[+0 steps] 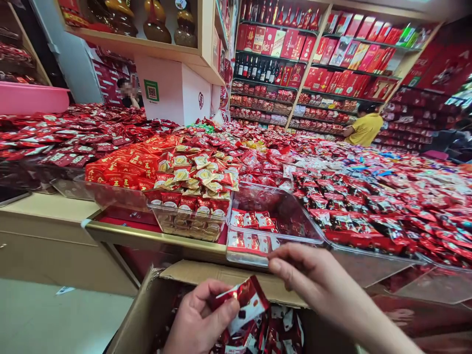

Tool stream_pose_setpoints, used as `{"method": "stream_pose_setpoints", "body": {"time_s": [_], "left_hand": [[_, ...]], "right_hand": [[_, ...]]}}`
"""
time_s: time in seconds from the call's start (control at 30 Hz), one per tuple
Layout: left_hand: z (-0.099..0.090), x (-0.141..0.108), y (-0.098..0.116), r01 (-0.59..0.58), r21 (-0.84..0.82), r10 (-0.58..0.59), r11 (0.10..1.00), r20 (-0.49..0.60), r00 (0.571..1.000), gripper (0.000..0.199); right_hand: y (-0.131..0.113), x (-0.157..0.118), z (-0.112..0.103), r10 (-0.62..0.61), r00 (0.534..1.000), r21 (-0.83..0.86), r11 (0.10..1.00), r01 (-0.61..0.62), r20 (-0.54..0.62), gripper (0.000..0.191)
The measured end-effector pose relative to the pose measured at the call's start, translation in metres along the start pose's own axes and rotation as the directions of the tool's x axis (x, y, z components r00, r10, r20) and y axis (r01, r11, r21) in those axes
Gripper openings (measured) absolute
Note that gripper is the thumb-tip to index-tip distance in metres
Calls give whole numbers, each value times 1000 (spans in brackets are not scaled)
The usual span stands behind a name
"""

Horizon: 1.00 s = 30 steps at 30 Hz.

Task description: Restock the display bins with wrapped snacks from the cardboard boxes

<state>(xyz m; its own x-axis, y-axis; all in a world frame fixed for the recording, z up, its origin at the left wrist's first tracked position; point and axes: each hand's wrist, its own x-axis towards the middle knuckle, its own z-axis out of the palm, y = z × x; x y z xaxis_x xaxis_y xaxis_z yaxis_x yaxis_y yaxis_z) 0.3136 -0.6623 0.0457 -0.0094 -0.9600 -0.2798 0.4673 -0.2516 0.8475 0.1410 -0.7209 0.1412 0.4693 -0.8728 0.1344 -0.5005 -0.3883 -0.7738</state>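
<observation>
My left hand pinches a red and white candy packet over an open cardboard box. More red and white packets lie inside that box. To the right, my right hand hangs above the box's far edge, thumb and forefinger close together near the front wall of a clear plastic bin. Whether anything is between those fingertips is too small to make out. A few red and white packets lie in neat rows in the front of the bin.
Bins of durian packets and red packets flank the clear bin. A gold counter edge runs behind the box. A person in yellow is by the back shelves; another person is at the back left.
</observation>
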Motion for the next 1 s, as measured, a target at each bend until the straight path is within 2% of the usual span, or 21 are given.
{"method": "stream_pose_setpoints", "body": {"time_s": [0.1, 0.23, 0.33, 0.4, 0.57, 0.73, 0.83, 0.93, 1.0], "left_hand": [[26, -1, 13, -40, -81, 41, 996, 4, 999, 21], [43, -1, 10, 17, -211, -6, 977, 56, 998, 15], [45, -2, 6, 15, -280, 13, 960, 99, 995, 10], [43, -4, 5, 15, -283, 15, 959, 103, 995, 14], [35, -6, 4, 65, -137, -44, 988, 148, 988, 23], [27, 0, 4, -32, 126, 11, 991, 162, 987, 28], [20, 5, 3, -142, 333, 77, 932, 200, 977, 29], [12, 6, 0, -218, 477, 123, 852, 223, 967, 27], [8, 4, -4, -251, 546, 139, 799, 238, 961, 27]], "right_hand": [[25, -28, 27, 106, 994, 250, 962, -107, 18, 23], [42, -32, 43, 150, 988, 439, 890, -123, -29, 30], [42, -31, 42, 188, 978, 481, 868, -122, -92, 32], [42, -31, 42, 230, 967, 520, 843, -139, -113, 33], [49, -31, 49, 307, 948, 632, 751, -190, -81, 34], [57, -38, 51, 198, 966, 527, 846, -84, -164, 27], [60, -45, 49, 33, 973, 312, 949, 41, -227, 33], [62, -51, 53, -156, 985, 74, 984, 161, -70, 24], [64, -52, 59, -160, 986, 19, 987, 159, 39, 16]]}}
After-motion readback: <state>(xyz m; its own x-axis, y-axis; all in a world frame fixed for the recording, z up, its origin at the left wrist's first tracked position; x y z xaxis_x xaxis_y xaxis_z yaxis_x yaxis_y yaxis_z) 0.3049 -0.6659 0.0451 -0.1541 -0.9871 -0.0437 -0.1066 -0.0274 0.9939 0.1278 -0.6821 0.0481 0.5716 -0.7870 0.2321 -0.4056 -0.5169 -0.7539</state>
